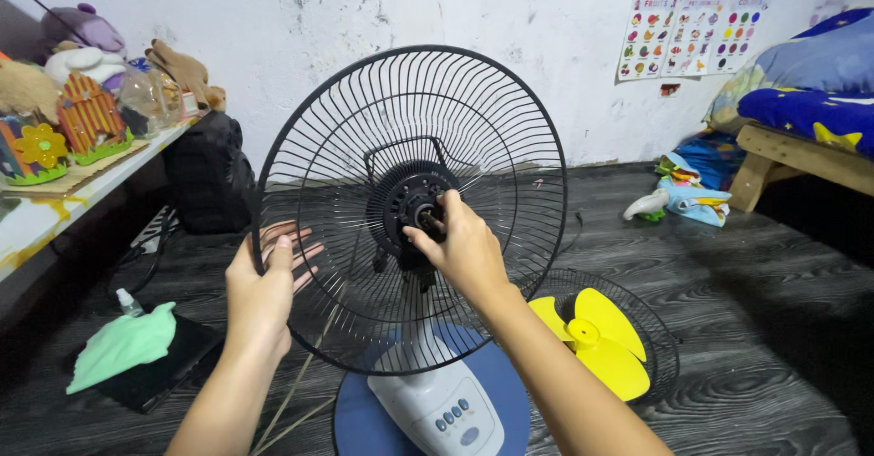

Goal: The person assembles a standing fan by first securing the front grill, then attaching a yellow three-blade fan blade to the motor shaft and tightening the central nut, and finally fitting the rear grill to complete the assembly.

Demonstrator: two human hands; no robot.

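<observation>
Left hand (259, 288) grips rim of round black wire fan guard (410, 206) on blue-base floor fan, right hand (464, 251) pinches black centre hub (417, 206); three rectangular colourful picture charts (692, 37) on white wall.

both bare forearms rise from the bottom of the view, the left from the lower left, the right from the lower right, slanting up and inward. the left hand (259, 283) is raised with its back to the camera, thumb upright, the fingers (293, 238) spread and pointing right, its grip loosely curled. the right hand (464, 247) reaches further forward, wrist straight, fingers bunched into a pinching grip at their tips.
</observation>
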